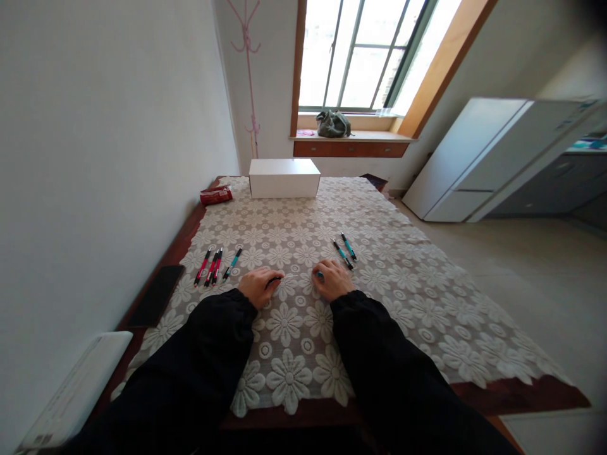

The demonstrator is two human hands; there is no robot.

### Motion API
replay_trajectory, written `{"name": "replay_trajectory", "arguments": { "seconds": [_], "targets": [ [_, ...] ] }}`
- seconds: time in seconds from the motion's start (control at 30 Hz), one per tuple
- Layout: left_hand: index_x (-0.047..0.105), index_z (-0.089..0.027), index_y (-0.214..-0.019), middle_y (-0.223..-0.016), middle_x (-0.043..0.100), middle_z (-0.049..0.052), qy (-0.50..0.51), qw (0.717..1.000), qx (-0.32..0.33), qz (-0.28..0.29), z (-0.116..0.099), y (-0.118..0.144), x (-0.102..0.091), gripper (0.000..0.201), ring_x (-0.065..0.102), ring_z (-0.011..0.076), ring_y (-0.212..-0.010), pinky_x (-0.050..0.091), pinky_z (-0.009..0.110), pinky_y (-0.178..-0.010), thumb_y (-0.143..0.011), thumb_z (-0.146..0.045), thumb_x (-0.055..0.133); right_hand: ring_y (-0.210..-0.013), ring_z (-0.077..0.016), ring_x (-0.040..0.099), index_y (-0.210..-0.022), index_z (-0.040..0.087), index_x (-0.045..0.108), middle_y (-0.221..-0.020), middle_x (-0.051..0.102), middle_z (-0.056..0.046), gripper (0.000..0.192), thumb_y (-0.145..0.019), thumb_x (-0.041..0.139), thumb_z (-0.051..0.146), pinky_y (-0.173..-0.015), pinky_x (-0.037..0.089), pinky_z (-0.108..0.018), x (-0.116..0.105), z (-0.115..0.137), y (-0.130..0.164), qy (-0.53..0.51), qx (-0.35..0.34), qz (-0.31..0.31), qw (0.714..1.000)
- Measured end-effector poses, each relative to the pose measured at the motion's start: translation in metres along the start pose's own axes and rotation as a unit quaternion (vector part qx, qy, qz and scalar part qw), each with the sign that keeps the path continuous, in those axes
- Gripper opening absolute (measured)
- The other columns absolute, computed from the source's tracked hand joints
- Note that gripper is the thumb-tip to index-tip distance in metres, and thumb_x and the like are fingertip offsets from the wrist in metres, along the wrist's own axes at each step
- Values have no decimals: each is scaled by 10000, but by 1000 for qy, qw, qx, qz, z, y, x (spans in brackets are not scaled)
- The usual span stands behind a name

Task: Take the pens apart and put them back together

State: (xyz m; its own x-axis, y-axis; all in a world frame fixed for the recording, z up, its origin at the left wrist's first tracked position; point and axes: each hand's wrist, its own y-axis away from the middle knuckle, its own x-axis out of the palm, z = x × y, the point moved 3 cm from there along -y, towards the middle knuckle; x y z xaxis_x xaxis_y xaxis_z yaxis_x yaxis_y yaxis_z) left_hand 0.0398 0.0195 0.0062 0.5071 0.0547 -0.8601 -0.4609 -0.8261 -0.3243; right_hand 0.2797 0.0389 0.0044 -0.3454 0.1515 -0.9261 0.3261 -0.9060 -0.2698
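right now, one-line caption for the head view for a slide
Two hands, left hand and right hand, hold pen parts over a lace cloth, red pens left, teal pens right.

The walls (95,126) were white, and a big window (365,50) let in bright light. A pink coat stand (247,63) stood in the corner — a white cabinet (488,158) sat on the pale floor (521,284).

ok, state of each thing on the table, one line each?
left hand: closed on a dark pen part
right hand: closed on a teal pen part
thin refill: between the hands, ends hidden
red pens: lying flat, side by side
teal pens: flat, paired
white box: closed
phone: screen dark
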Motion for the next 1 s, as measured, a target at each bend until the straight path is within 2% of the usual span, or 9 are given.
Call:
{"name": "replay_trajectory", "arguments": {
  "seconds": [0.1, 0.27, 0.43, 0.57, 1.0],
  "targets": [
    [677, -256, -1063, -1016, 714, 30, 4, 1000, -3, 2, 0, 0, 0, 218, 639, 196, -957, 500, 314, -845, -918, -327, 531, -1009, -233, 540, -885, 221, 656, -992, 655, -72, 69, -856, 595, 207, -904, 414, -342, 0, -3, -1, -6, -5, 25, 1000],
    [671, -261, -1089, -1046, 710, 23, 6, 999, -17, 28, 2, 0, 1, 240, 630, 190, -1001, 490, 307, -887, -934, -334, 502, -1074, -234, 534, -1079, 195, 638, -1096, 635, -81, 246, -843, 626, 263, -939, 401, -329, -5, -8, -2, -3, 32, 24, 999],
    [673, -260, -1085, -1048, 708, 24, 7, 999, -13, 28, 1, 0, 0, 239, 628, 189, -1003, 490, 307, -892, -936, -336, 503, -1052, -239, 547, -951, 202, 656, -1043, 642, -76, 116, -866, 609, 264, -909, 403, -322, -8, -16, 0, 28, 50, 58, 997],
    [682, -249, -1068, -1030, 710, 31, 6, 1000, -7, 22, 1, 0, 0, 233, 631, 188, -979, 494, 306, -872, -935, -329, 509, -1016, -230, 558, -931, 204, 635, -1011, 651, -75, 79, -888, 578, 237, -879, 403, -316, -6, -12, 0, 28, 28, 65, 997],
    [685, -251, -1042, -1031, 718, 23, -2, 1000, -14, 21, 0, -1, 1, 208, 633, 190, -977, 486, 312, -869, -920, -314, 529, -964, -185, 590, -1029, 225, 602, -1024, 658, -48, 149, -936, 490, 192, -861, 422, -284, 4, 11, 2, -70, -90, 30, 993]
  ]
}}
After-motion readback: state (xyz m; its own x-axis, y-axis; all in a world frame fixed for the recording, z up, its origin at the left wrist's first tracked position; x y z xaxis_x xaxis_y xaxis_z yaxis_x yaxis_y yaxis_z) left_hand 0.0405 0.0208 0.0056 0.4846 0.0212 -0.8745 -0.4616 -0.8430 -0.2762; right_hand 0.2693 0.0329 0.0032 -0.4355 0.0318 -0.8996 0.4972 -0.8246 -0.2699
